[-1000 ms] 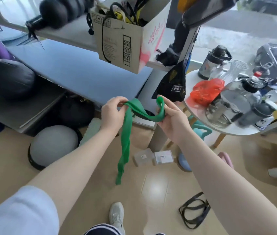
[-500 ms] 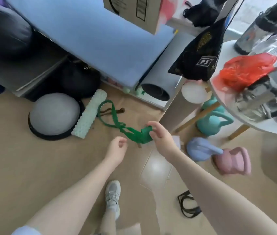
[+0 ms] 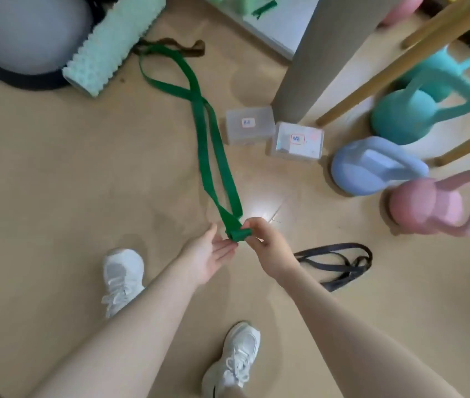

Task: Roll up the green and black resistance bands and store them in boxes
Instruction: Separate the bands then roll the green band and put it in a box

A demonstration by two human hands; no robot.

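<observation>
The near end of the green band (image 3: pixel 209 145) is pinched between the thumb and curled fingers of the right hand (image 3: pixel 268 245), where a small, tight roll has been formed. The left hand (image 3: pixel 207 255) is held open, palm up, its straight fingertips touching the roll from the left. From the grip, the flat, matte rubbery loop is stretched away across the glossy tan floor (image 3: pixel 55 173), crossing itself once near a ribbed mint foam roller (image 3: pixel 110 44). The black band (image 3: pixel 340 265) lies loosely tangled just right of the right wrist. Two frosted, labelled plastic boxes (image 3: pixel 274 135) sit beside the green band, near smooth rounded kettlebells (image 3: pixel 371 165).
</observation>
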